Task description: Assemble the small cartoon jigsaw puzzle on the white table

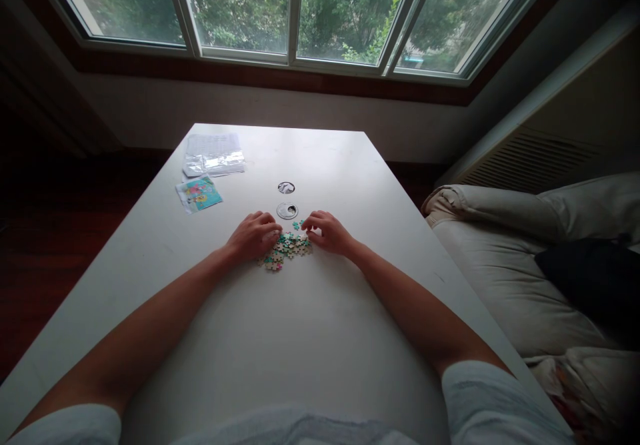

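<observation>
A small heap of jigsaw puzzle pieces point(287, 247), green, white and a little pink, lies on the white table point(295, 338). At the left edge of the heap is my left hand point(254, 235), its fingers curled inward and drawn together; what they hold, if anything, is hidden. My right hand point(329, 233) rests at the heap's right edge, thumb and forefinger apart, the forefinger's tip close to a few green pieces point(296, 225) just beyond the heap. No piece shows clearly between those fingers.
Two round disc-like fittings, a nearer one point(287, 211) and a farther one point(286, 188), sit in the tabletop beyond the heap. A colourful picture card point(199, 193) and a clear plastic bag point(214, 155) lie back left. A pale sofa point(500, 271) stands right, beneath a window point(345, 18) wall.
</observation>
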The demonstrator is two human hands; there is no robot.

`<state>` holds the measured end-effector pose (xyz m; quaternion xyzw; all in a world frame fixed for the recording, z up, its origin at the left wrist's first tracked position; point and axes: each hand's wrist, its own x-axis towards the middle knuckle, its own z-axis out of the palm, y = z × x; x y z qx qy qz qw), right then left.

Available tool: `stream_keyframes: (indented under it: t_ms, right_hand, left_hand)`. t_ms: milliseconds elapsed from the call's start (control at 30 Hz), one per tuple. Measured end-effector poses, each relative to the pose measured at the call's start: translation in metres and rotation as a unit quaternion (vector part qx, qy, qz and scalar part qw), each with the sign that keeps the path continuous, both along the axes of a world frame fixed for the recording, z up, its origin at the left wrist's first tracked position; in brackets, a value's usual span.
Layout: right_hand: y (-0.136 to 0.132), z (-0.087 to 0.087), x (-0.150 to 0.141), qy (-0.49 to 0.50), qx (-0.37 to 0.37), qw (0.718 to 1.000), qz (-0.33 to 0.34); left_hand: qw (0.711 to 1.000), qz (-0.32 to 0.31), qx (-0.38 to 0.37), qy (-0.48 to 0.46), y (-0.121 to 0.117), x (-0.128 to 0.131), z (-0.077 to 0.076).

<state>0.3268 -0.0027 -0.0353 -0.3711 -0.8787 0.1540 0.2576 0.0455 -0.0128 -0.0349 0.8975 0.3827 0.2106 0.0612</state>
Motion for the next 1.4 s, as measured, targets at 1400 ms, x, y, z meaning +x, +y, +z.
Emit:
stream_keyframes:
  t_ms: [1400]
  right_hand:
    - [-0.001, 0.001, 0.002, 0.04, -0.06, 0.997, 0.033]
  left_hand:
    - [0.999, 0.012, 0.011, -0.03, 0.005, -0.002, -0.004]
